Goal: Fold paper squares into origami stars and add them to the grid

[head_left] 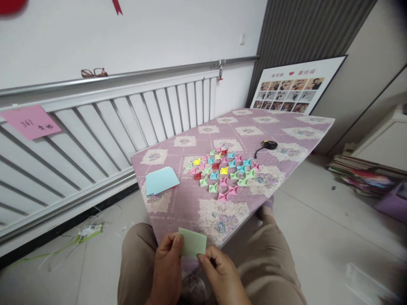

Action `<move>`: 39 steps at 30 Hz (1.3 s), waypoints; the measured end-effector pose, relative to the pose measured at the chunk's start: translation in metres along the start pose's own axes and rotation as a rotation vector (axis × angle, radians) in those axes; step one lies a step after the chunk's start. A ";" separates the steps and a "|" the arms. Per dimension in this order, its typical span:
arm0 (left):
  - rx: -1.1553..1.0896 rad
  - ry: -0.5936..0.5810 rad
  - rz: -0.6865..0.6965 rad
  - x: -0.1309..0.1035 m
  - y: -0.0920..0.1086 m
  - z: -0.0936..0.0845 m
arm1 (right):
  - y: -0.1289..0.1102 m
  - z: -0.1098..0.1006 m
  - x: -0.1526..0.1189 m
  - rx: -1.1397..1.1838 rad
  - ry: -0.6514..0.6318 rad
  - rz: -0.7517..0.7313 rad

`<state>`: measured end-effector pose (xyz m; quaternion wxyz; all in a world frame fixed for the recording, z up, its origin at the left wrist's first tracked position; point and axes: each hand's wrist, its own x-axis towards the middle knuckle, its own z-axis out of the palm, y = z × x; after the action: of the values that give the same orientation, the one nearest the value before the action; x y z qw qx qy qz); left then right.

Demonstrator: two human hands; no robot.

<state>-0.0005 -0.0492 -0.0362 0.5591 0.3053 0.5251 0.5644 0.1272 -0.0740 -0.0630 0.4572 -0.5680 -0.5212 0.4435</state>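
Between my two hands is a light green piece of paper (193, 242), roughly rectangular, held just over the near edge of the table. My left hand (168, 258) pinches its left side between thumb and fingers. At the lower right corner, my right hand (219, 269) grips it the same way. Farther up the table lie several small folded paper shapes (223, 170) in pink, red, green, blue and yellow, set close together in rows. To their left rests a stack of light blue paper sheets (162, 181), with a bit of red showing underneath.
A floral cloth covers the table (187, 212). On it, a black cable or tape measure (270, 145) lies to the right. A white radiator (104, 140) runs along the wall, with glasses (94, 73) on the pipe above. A power strip (90, 231) sits on the floor at left.
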 end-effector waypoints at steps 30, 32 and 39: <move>0.158 -0.122 -0.039 0.013 -0.005 -0.014 | -0.011 -0.006 0.014 0.153 0.007 0.099; 0.176 -0.127 -0.030 0.013 -0.003 -0.014 | -0.009 -0.005 0.013 0.174 -0.006 0.093; 0.283 -0.065 -0.010 0.014 0.016 -0.020 | -0.006 -0.016 0.012 0.165 0.072 0.058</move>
<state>-0.0268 -0.0379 -0.0294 0.5300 0.3966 0.5824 0.4719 0.1426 -0.0624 -0.0549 0.5078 -0.5586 -0.4497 0.4773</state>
